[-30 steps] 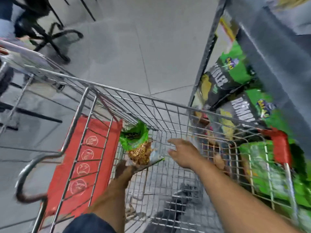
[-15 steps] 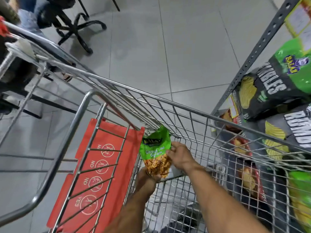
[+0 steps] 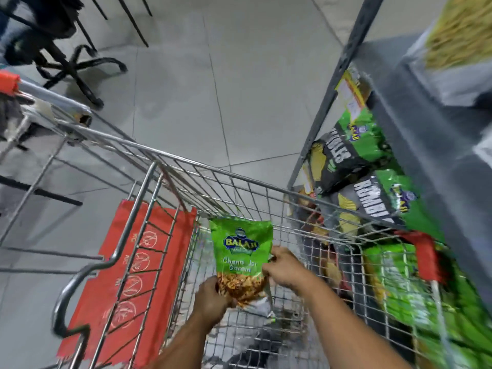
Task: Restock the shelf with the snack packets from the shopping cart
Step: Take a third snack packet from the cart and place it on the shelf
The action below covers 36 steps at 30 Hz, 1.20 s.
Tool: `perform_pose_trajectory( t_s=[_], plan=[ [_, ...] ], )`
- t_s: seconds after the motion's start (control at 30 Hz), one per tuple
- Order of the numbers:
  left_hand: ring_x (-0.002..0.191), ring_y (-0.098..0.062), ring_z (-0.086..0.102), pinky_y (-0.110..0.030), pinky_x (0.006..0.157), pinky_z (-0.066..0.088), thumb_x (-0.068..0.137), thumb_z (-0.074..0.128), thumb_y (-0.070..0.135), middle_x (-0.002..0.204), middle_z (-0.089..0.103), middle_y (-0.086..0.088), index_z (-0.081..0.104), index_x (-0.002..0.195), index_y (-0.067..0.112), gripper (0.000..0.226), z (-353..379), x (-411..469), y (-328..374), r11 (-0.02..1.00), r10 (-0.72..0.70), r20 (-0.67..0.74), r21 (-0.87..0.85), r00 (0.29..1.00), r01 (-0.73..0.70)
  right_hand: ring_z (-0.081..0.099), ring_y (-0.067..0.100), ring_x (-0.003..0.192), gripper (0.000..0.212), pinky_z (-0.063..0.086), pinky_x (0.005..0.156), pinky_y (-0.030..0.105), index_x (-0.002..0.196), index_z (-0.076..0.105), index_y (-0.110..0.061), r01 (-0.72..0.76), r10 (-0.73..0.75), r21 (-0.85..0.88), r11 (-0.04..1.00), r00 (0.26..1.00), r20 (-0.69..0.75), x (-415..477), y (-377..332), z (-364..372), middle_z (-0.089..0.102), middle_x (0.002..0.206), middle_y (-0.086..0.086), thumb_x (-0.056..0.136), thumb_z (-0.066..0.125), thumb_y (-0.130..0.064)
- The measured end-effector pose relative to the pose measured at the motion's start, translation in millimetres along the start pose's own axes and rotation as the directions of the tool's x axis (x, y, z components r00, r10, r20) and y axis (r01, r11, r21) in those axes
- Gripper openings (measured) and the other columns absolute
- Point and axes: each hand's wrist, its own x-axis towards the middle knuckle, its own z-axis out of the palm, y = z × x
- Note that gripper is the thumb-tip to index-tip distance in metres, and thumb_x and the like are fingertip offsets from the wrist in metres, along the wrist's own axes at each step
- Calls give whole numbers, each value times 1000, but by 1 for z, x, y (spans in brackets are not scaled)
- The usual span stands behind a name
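Since the earlier frame the view has swung to the right so that more of the shelving shows, and the packet has risen and turned to face the camera, with the right hand shifted from its top edge down to its right side. The grey metal shelf unit [image 3: 415, 134] with its slotted upright fills the right side, holding black-and-green chip bags [image 3: 346, 153] stacked on a lower level and more green bags, blurred, below them. Beside it, just to the left, stands the silver wire shopping cart [image 3: 239, 182] with a red plastic child-seat flap [image 3: 127, 262] printed with round warning signs and a red corner guard [image 3: 426, 254] at its shelf-side edge. On the grey tiled floor [image 3: 199, 89] beyond the cart is the black star base of an office chair [image 3: 80, 67]. Over the cart's basket, the green snack packet [image 3: 241, 251] with a clear window showing brown mix is held upright, well apart from the shelf. The left hand [image 3: 213, 296] is closed around its bottom edge from below, and the right hand [image 3: 285, 267] pinches its right side with curled fingers. Something dark lies on the cart's floor beneath the arms, too blurred to tell what it is.
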Motion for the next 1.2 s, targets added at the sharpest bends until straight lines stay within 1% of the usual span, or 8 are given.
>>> perform_pose_trajectory(
  t_s=[0.1,0.23,0.43,0.57,0.7,0.83,1.1,1.2],
  plan=[
    [82,-21,69,-32,70,56,45,80,2,84,76,-1,68,83,25,46,5,-14,20,992,81,86,93,993,-89,57,31,115,42,43,101,37,127,49,-4,-3,11,78,997,995,-97,-48,3,-22,57,112,5,87,60,-13],
    [81,-17,72,-36,72,61,38,82,10,79,78,4,73,87,22,52,16,-24,47,965,193,198,141,961,-223,57,25,105,34,43,99,39,118,57,-5,62,-17,116,991,934,-356,-104,15,-37,60,126,18,90,57,-26],
    [73,-17,69,-29,66,59,49,81,-10,72,77,2,74,90,11,47,35,-89,93,873,440,308,74,843,-483,59,21,84,12,49,80,37,83,67,-17,220,-92,107,970,734,-672,-197,30,-50,61,80,-1,86,63,-29],
    [65,-9,65,-11,55,51,62,74,-21,57,71,9,70,85,9,38,45,-138,115,800,520,427,62,740,-597,43,11,54,36,35,56,33,54,48,-17,291,-86,97,952,558,-826,-252,47,-55,47,53,-7,83,64,-31],
    [63,-2,64,-18,64,56,61,79,-5,65,73,15,70,82,24,37,48,-183,135,655,616,488,119,618,-747,47,16,59,33,39,58,38,72,62,-4,378,-59,111,919,411,-909,-306,64,-56,61,62,12,81,63,-36],
    [84,-23,73,-49,80,61,57,83,10,90,77,-2,70,97,22,44,61,-229,153,525,654,573,127,494,-841,32,15,51,44,26,56,34,51,38,-13,416,-19,84,905,237,-971,-362,82,-53,34,49,0,84,62,-29],
    [72,-11,58,-20,54,45,63,87,21,73,67,0,74,86,12,28,127,-342,155,188,693,682,141,233,-972,25,15,52,43,22,56,33,54,31,-19,441,163,133,887,-30,-986,-467,158,-41,27,55,2,88,56,-29],
    [75,-11,58,-28,55,43,60,86,29,75,67,-3,73,82,11,31,155,-384,149,97,671,730,88,131,-991,31,15,57,41,26,58,32,56,38,-10,476,268,178,862,-129,-955,-502,194,-40,34,58,7,86,54,-32]
  ],
)
